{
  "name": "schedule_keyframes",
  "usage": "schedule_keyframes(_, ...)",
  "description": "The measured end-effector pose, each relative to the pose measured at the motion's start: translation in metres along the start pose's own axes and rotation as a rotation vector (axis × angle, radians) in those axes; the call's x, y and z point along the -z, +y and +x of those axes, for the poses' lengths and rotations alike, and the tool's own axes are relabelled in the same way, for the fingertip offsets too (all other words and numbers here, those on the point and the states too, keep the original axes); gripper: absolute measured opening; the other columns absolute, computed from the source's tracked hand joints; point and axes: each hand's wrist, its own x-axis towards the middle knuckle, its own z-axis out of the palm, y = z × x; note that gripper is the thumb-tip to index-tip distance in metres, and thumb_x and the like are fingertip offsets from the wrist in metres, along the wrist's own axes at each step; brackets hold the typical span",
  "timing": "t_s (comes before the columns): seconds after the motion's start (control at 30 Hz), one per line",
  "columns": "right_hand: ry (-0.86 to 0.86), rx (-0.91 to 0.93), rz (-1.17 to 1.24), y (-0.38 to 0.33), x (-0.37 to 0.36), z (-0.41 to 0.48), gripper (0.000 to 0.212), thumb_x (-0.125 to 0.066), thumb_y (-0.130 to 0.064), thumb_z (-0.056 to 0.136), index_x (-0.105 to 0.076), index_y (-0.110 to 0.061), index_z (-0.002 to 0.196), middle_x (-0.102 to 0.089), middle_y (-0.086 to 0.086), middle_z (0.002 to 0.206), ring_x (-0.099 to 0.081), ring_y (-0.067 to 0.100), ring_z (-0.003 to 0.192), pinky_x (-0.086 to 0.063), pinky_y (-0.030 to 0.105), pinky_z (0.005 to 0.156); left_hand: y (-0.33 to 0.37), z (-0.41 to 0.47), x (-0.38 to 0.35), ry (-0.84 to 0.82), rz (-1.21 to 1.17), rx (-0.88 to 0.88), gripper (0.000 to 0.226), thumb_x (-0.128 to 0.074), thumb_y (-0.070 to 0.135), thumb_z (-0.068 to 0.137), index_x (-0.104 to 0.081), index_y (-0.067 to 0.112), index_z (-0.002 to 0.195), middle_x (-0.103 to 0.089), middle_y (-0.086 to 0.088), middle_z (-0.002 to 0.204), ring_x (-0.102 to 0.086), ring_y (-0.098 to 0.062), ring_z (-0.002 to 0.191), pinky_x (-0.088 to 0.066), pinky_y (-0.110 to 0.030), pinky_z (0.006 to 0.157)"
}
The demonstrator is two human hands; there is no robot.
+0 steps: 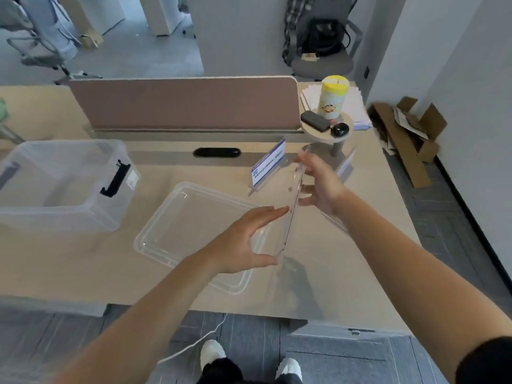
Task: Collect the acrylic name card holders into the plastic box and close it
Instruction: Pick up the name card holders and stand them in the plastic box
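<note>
- My right hand grips the far end of a clear acrylic name card holder, thumb on one face and fingers wrapped round the other.
- My left hand is spread open, fingertips touching the holder's near end; whether it grips, I cannot tell.
- The holder hangs tilted above the desk, over its right half.
- The plastic box stands open at the desk's left edge, black latch on its right wall.
- Its lid lies upturned mid-desk, towards the front edge.
- Another holder with a blue card stands behind, near the back edge.
</note>
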Motion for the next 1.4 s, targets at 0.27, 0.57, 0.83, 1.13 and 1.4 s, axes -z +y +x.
schedule_keyframes(0.27, -0.149, 0.036, -0.145, -0.019, -0.179, 0.013, 0.058, -0.055, -0.072, 0.079, -0.061, -0.033, 0.121, -0.052, -0.003, 0.13, -0.062, 0.035, 0.107, -0.057, 0.04, 0.067, -0.043, -0.107, 0.087, 0.31, 0.115, -0.056, 0.101, -0.084, 0.038, 0.074, -0.013, 0.07, 0.139, -0.013, 0.022, 0.158, -0.021, 0.005, 0.142, -0.037, -0.038, 0.113)
schedule_keyframes(0.57, -0.266, 0.095, -0.183, -0.03, -0.39, 0.012, 0.053, -0.058, -0.063, 0.086, -0.053, -0.035, 0.131, -0.051, -0.007, 0.123, -0.057, 0.029, 0.108, -0.058, 0.034, 0.058, -0.119, -0.236, 0.211, 0.437, 0.074, 0.004, 0.093, -0.083, 0.025, 0.077, -0.023, 0.081, 0.121, -0.031, 0.048, 0.128, -0.042, 0.023, 0.115, -0.04, -0.025, 0.108)
schedule_keyframes(0.83, -0.492, 0.136, -0.205, -0.03, -0.484, 0.063, 0.079, -0.077, -0.051, 0.075, -0.038, -0.041, 0.143, -0.046, -0.007, 0.141, -0.044, 0.037, 0.13, -0.049, 0.059, 0.095, -0.183, -0.269, 0.285, 0.536, 0.1, 0.069, 0.083, -0.078, 0.021, 0.083, -0.027, 0.077, 0.118, -0.026, 0.062, 0.116, -0.033, 0.036, 0.106, -0.028, 0.005, 0.09)
schedule_keyframes(1.13, -0.595, 0.062, -0.147, -0.027, -0.557, 0.177, 0.046, -0.076, -0.04, 0.081, -0.051, -0.056, 0.116, -0.056, -0.017, 0.123, -0.049, 0.036, 0.123, -0.051, 0.059, 0.093, -0.255, -0.241, 0.379, 0.532, 0.207, 0.249, 0.081, -0.081, 0.025, 0.078, -0.031, 0.071, 0.122, -0.031, 0.054, 0.123, -0.042, 0.029, 0.107, -0.036, -0.006, 0.095)
schedule_keyframes(1.4, -0.442, -0.013, -0.119, -0.001, -0.631, 0.259, 0.081, -0.082, -0.042, 0.067, -0.043, -0.041, 0.138, -0.062, -0.006, 0.122, -0.057, 0.033, 0.116, -0.054, 0.059, 0.084, -0.33, -0.239, 0.455, 0.52, 0.265, 0.258, 0.072, -0.079, 0.044, 0.077, -0.038, 0.061, 0.134, -0.047, 0.026, 0.131, -0.051, 0.005, 0.112, -0.047, -0.021, 0.097)
